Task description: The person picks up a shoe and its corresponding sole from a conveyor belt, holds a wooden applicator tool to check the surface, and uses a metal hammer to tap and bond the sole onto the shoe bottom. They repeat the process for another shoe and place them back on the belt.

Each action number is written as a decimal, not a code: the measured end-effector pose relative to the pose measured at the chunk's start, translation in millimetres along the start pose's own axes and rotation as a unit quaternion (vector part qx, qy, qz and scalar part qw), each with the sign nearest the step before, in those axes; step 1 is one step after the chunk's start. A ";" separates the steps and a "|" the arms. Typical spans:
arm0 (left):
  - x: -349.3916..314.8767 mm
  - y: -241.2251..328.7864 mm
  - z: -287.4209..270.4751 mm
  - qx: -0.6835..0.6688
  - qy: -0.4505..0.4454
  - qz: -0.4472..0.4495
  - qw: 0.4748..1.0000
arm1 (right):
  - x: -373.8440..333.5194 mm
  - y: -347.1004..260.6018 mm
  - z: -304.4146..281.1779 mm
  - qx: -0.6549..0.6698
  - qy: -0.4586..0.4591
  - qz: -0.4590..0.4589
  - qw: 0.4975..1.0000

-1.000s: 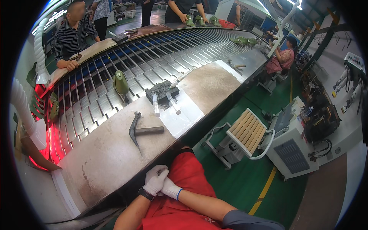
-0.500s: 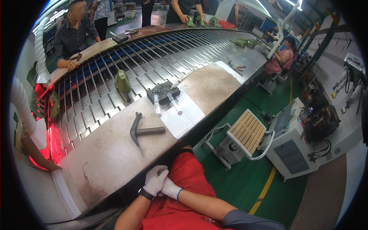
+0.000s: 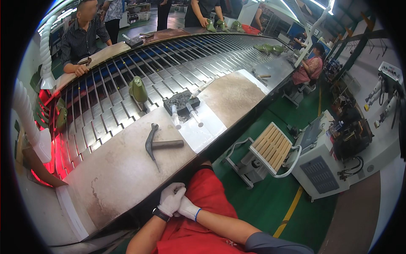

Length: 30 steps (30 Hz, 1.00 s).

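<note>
My left hand (image 3: 170,200), in a white glove with a dark watch at the wrist, rests in my lap folded together with my right hand (image 3: 188,208). The right one wears a white glove with a blue cuff edge. Both are closed against each other, and no object shows in them. Beyond them on the worktop (image 3: 114,178) lies a hammer (image 3: 167,144) with a curved, pointed steel head and a dark wooden handle. Several syringe-like tubes (image 3: 192,114) lean on a dark block (image 3: 182,103). On the slatted conveyor (image 3: 114,118) stands a green shoe last (image 3: 138,89).
A brown mat (image 3: 237,93) covers the bench to the right. Across the conveyor sits a person (image 3: 84,38); another handles green lasts (image 3: 211,25) at the far side. A wooden-slatted stool (image 3: 272,145) and a white machine (image 3: 323,169) stand to the right. White hoses (image 3: 45,55) hang at left.
The view has shifted slightly. The green last on the conveyor appears a little further right. The seated person at far right has lowered their head. My hands stay folded.
</note>
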State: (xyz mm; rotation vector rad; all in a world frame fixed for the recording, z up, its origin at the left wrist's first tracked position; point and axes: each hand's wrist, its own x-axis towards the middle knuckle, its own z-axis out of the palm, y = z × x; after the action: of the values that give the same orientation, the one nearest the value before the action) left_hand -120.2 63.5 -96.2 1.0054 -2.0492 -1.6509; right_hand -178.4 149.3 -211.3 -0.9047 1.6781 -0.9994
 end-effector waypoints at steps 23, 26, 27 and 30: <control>0.8 8.3 5.1 -0.008 0.001 0.012 1.000 | 5.3 32.9 3.7 -0.027 0.070 -0.110 0.991; -2.8 -8.5 -5.6 0.009 0.011 0.004 1.000 | -4.9 -7.1 3.2 0.006 0.052 -0.097 0.994; -3.4 -6.8 -5.6 0.009 0.010 0.008 1.000 | -15.2 -31.0 -5.9 0.056 -0.012 0.032 0.998; -1.9 4.0 1.3 0.006 0.005 0.015 1.000 | -12.9 -22.8 -10.1 0.110 0.007 0.027 0.993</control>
State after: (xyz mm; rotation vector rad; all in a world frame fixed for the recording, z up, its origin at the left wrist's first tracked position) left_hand -121.0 66.1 -92.4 0.9809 -2.0591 -1.6173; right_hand -181.7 154.0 -183.9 -0.7052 1.5586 -1.1311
